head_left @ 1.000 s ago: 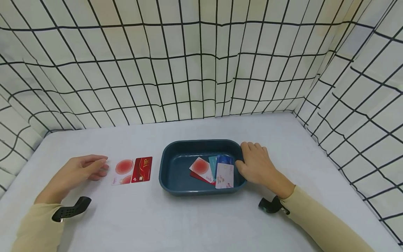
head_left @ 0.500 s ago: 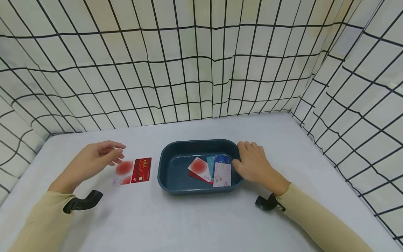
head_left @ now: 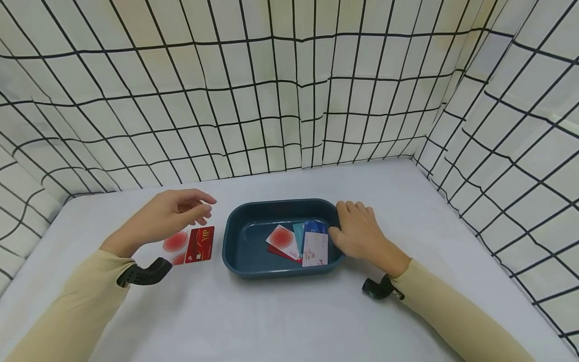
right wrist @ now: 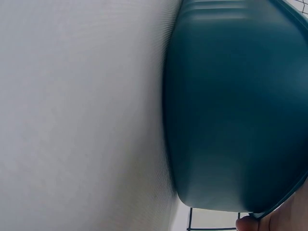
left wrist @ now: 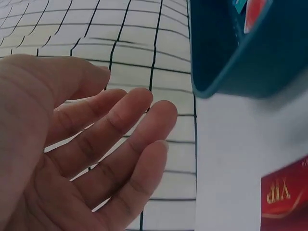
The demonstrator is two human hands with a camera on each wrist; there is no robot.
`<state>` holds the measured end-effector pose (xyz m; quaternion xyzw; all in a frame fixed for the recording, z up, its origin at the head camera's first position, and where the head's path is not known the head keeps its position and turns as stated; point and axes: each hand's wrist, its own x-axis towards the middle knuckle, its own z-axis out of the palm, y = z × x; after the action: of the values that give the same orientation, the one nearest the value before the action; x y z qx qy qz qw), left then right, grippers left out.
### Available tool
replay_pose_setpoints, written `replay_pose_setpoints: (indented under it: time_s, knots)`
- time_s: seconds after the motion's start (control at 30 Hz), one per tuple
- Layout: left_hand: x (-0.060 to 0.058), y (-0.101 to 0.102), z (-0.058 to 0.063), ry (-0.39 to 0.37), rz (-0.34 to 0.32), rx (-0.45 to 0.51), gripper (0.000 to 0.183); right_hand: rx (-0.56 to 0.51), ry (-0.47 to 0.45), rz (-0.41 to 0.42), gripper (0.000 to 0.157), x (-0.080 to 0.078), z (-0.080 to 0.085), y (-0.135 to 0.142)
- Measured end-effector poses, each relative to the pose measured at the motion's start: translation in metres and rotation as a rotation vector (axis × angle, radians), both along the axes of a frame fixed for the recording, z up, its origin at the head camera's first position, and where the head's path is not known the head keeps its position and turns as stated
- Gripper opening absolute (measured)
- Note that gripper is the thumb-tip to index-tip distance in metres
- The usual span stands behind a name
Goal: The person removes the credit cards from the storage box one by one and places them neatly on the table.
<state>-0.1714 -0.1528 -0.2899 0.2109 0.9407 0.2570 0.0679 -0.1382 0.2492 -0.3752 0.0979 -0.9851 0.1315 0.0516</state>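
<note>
My right hand grips the right end of a dark teal tray, with its fingers over the rim. Inside the tray lie several cards: a white card with a red circle, part of a red card beneath it, a light teal card, a blue card and a pale pink card. Left of the tray, a red VIP card lies beside a white card with red circles, partly hidden by my left arm. My left hand hovers above these two cards, holding nothing, its fingers loosely bent.
A white cloth covers the table. Behind and along both sides stand pale walls with a black grid. Black wrist devices, the left one and the right one, sit at my sleeves.
My left hand has moved right and away from me, from beside the loose cards to above them, near the tray's left end. The right hand keeps its hold on the tray.
</note>
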Motion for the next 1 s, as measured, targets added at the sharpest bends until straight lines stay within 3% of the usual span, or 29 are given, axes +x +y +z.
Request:
replay_pose_setpoints:
  time_s: [0.33, 1.0]
  knots:
    - [-0.007, 0.044, 0.001, -0.001, -0.083, 0.094, 0.026, 0.005, -0.007, -0.009, 0.036, -0.001, -0.001, -0.001]
    - [-0.011, 0.108, -0.035, -0.102, -0.253, 0.189, 0.023, -0.002, 0.005, 0.001, 0.033, -0.002, -0.001, 0.001]
